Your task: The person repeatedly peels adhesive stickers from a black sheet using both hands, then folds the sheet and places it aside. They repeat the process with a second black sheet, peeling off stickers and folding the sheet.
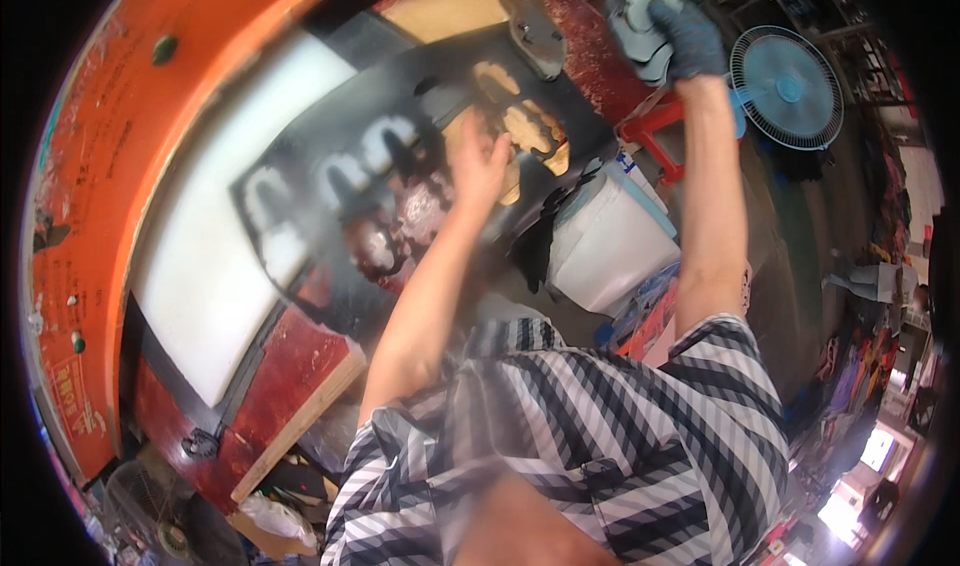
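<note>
My left hand (480, 161), bare and somewhat blurred, is over a black sheet (300, 151) with several sole-shaped cutouts. Its thumb and fingers are spread; I cannot tell whether they touch the sheet. Tan and dark red surface shows through the openings. At the far right, my right hand (692, 41) wears a dark grey glove. Its fingers curl over the edge of a light grey sole-shaped piece (645, 6), beside or on top of similar pieces. A grey sole-shaped thing (537, 31) lies at the sheet's far edge.
An orange machine beam (110, 196) curves along the left above a white board (215, 256) on the red table (290, 366). Right of the sheet stands a whitish bin (610, 241). A blue fan (788, 88) and a red stand (655, 136) are near my right arm.
</note>
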Available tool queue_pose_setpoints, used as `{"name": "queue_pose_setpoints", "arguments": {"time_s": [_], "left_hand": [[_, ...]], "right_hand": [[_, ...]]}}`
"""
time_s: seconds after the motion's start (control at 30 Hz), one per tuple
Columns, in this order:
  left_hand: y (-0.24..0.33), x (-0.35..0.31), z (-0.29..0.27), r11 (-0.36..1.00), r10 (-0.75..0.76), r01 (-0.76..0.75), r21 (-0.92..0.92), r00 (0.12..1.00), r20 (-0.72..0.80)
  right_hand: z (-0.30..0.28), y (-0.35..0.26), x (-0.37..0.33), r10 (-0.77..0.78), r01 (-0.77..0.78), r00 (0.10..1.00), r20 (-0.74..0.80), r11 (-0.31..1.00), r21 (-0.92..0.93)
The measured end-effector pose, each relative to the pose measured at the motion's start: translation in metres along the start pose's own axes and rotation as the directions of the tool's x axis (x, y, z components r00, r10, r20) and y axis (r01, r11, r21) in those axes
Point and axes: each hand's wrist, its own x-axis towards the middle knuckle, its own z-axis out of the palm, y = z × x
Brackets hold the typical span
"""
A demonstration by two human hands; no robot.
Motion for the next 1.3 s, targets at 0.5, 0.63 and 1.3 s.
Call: {"name": "queue_pose_setpoints", "arguments": {"time_s": [0.5,0.63,1.3], "left_hand": [[0.122,-0.058,-0.170,0.757,0.012,-0.084,-0.649,0.993,-0.114],[0.110,-0.117,-0.255,0.592,-0.124,-0.129,-0.796,0.961,-0.248],[-0.079,-0.444,-0.815,0.529,-0.454,-0.530,-0.663,0.482,-0.749]], "right_hand": [[0.208,-0.062,-0.137,-0.121,0.467,0.844,0.523,0.646,-0.604],[0.329,-0.093,-0.277,-0.165,0.866,0.453,0.876,0.316,-0.388],[0.426,-0.008,-0.429,-0.460,0.799,0.598,0.657,0.283,-0.530]]}}
